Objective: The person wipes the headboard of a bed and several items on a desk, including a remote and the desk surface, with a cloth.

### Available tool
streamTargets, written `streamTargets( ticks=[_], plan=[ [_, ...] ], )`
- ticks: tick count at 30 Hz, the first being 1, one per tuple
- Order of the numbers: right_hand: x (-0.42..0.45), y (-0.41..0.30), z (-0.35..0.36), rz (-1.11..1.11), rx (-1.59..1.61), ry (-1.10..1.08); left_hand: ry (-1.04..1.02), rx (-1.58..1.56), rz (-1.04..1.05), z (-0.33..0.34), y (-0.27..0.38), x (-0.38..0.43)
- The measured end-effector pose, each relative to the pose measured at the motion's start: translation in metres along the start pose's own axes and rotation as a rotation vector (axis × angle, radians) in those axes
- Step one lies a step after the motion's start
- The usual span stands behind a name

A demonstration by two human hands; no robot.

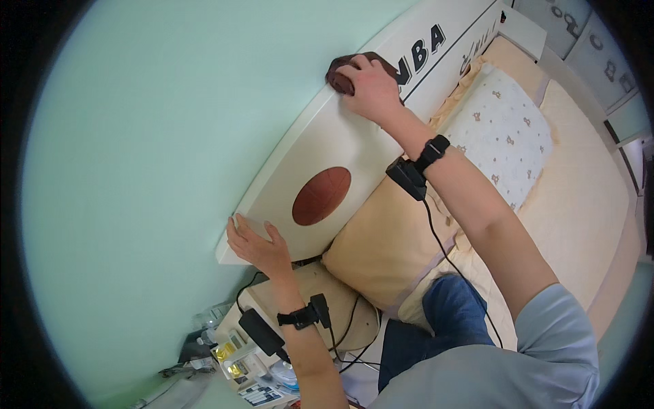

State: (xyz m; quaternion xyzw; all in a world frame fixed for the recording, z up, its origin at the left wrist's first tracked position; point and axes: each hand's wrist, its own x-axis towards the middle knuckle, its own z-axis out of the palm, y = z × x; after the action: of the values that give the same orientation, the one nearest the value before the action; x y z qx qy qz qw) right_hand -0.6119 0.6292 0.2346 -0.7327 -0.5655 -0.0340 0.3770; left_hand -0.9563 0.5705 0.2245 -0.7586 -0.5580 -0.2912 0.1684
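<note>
A dark brown cloth (341, 82) is bunched under my right hand (369, 84), which presses it onto the top edge of the white headboard (276, 189). Part of the cloth hangs over the headboard's lettered front. My left hand (259, 245) holds nothing; its spread fingers rest at the lower left end of the same headboard, by the wall. Between my hands, the board bears a printed basketball (322, 196). Each wrist wears a black strap with a small device and a cable.
A bed with a peach sheet (572, 179) and a bear-print pillow (498, 135) lies to the right. Below my left hand, a bedside table (306, 286) carries a black power adapter (260, 331) and several small items. The pale green wall (153, 128) runs behind the headboard.
</note>
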Motion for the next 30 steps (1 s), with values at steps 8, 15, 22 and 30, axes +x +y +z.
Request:
streamTargets(
  ticks=[8, 15, 22, 30],
  plan=[
    [-0.080, -0.148, 0.049, -0.175, 0.059, -0.085, -0.103, -0.032, -0.053, 0.001, -0.022, -0.009],
    [-0.109, -0.188, 0.060, -0.304, 0.180, -0.185, -0.117, -0.074, -0.034, -0.004, -0.028, -0.009],
    [-0.070, -0.106, 0.044, -0.182, 0.062, 0.034, -0.061, 0.005, -0.055, 0.000, -0.024, -0.009],
    [-0.064, -0.087, 0.033, -0.116, 0.105, 0.014, -0.055, 0.061, -0.059, -0.001, -0.027, -0.003]
  ],
)
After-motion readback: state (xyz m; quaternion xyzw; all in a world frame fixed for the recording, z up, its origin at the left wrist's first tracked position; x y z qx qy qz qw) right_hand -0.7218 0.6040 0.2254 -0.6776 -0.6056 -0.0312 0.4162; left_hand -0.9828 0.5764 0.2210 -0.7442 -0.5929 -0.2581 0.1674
